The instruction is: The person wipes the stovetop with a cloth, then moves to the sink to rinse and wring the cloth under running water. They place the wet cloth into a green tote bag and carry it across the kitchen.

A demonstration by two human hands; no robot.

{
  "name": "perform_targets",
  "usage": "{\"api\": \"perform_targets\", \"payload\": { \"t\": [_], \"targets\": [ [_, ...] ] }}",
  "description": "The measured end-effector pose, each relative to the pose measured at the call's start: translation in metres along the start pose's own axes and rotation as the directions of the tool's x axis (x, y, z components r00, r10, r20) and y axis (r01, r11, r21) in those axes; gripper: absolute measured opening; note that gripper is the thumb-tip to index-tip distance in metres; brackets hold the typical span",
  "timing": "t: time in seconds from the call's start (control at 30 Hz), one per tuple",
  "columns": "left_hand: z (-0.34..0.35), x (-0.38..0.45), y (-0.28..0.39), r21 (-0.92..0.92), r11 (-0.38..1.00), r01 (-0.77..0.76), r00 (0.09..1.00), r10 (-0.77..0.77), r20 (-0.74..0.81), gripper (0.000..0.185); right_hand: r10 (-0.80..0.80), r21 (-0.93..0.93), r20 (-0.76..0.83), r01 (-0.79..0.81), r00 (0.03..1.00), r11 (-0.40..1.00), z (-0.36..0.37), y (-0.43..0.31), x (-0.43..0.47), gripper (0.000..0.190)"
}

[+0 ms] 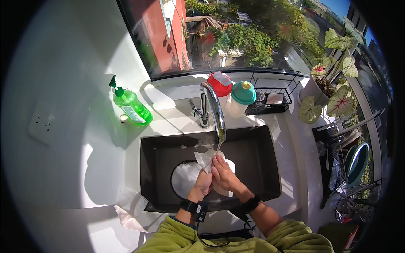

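Note:
A thin stream of water falls from the chrome faucet (217, 110) onto a crumpled white cloth (205, 158), possibly a paper towel. My left hand (202, 184) is curled around the cloth, thumb upward. Against it presses my right hand (226, 175), its fingers straight and together, with cloth showing on both sides. Both hands are above the dark sink basin (256, 161), just below the spout. Beneath and left of them lies a round dark-rimmed vessel (183, 180) with a pale, reflective inside; my left hand and wrist hide part of it.
A green soap pump bottle (134, 109) stands at the back left. Behind the faucet are a red-topped container (220, 84), a teal-lidded bottle (242, 99) and a black wire caddy (269, 102). At right are a potted plant (316, 90) and dish rack (340, 164). Crumpled sheets (129, 208) lie front left.

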State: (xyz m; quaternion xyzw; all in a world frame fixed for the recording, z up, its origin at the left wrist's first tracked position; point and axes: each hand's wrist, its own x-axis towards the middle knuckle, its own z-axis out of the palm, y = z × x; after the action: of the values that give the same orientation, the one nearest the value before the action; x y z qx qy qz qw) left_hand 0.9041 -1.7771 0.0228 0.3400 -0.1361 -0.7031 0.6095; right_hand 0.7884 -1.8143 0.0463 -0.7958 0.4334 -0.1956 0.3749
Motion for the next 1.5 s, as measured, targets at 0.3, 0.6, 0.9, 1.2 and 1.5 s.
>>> {"api": "perform_targets", "payload": {
  "t": [0.3,0.6,0.9,1.2,1.5],
  "targets": [
    [0.001,-0.005,0.007,0.017,0.997,0.079,0.99,-0.076,-0.115,0.055,0.054,0.15,-0.012,-0.052,0.998,0.987,0.013,0.015,0.001,0.045],
    [0.012,-0.013,0.014,0.059,0.996,0.062,0.99,-0.054,-0.13,0.061,0.124,0.216,-0.231,-0.073,0.965,0.974,0.007,0.012,0.017,0.029],
    [0.011,-0.016,0.003,0.124,0.992,0.008,0.991,0.009,-0.134,0.064,0.031,0.034,-0.267,-0.022,0.963,0.999,-0.007,0.005,0.024,0.011],
    [0.015,-0.021,0.002,0.127,0.991,0.033,0.985,-0.011,-0.171,0.057,0.129,-0.06,-0.078,-0.133,0.989,0.989,-0.016,0.017,0.025,0.014],
    [0.018,-0.005,0.004,0.224,0.974,0.041,0.965,0.02,-0.262,0.057,0.124,0.04,-0.355,-0.118,0.927,0.992,-0.002,0.012,0.039,0.015]
  ]
}}
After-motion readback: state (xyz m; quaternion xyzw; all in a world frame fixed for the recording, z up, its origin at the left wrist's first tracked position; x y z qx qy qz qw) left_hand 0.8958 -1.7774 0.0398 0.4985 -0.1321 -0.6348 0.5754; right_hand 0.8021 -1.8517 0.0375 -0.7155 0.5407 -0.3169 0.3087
